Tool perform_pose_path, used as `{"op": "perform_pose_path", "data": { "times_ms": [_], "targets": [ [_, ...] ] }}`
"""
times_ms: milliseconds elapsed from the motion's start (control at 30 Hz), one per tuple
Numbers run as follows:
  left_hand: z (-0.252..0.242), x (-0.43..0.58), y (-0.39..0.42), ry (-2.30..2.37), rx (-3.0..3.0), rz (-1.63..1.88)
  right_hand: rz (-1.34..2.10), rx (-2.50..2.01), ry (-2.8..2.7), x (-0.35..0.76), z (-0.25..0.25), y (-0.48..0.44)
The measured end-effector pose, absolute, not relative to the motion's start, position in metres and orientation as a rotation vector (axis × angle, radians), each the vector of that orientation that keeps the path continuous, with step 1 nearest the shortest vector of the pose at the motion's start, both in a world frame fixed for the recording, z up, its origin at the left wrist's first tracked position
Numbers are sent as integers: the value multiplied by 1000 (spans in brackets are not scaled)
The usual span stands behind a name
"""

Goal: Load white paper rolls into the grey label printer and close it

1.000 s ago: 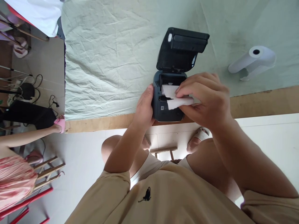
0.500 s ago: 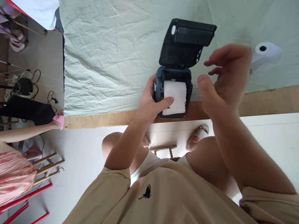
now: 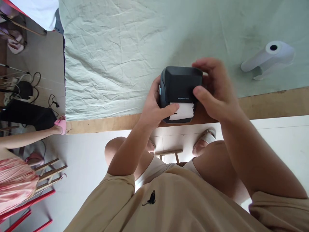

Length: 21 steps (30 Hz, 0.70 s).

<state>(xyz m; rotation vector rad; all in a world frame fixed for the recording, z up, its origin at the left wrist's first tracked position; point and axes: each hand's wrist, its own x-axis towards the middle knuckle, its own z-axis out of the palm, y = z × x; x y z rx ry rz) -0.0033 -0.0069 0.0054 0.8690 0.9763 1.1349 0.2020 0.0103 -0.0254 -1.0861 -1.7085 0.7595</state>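
Note:
A dark label printer [image 3: 182,82] sits at the table's front edge, its lid folded down over the body. White paper [image 3: 184,112] sticks out below the lid, with a ragged right edge. My left hand [image 3: 155,106] grips the printer's left side, its thumb pressing the paper. On the printer's right, my right hand [image 3: 217,91] has its thumb on the lid and its fingers curled at the right rear corner, slightly blurred. Whether the lid is fully latched cannot be seen.
A roll of white paper [image 3: 259,58] lies partly unrolled on the pale green cloth [image 3: 116,58], to the right. The table's wooden edge [image 3: 103,125] runs below the cloth. At the left are another person's leg [image 3: 31,135], a wooden stool [image 3: 49,174] and cables [image 3: 26,85].
The printer's lid has swung down from upright onto the body, covering most of the paper. My right hand has moved left onto the lid; my left hand stays in place.

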Motion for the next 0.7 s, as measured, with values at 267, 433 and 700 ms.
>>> {"op": "perform_pose_path", "data": {
  "times_ms": [267,433,700],
  "targets": [
    [7,-1,-5,917,906,1071,806,-972,-1821,207,-35,15],
    [10,0,-5,896,846,1084,702,-1019,-1876,207,-41,18],
    [15,7,-9,984,823,1118,721,-1030,-1867,205,-24,15]
  ]
}}
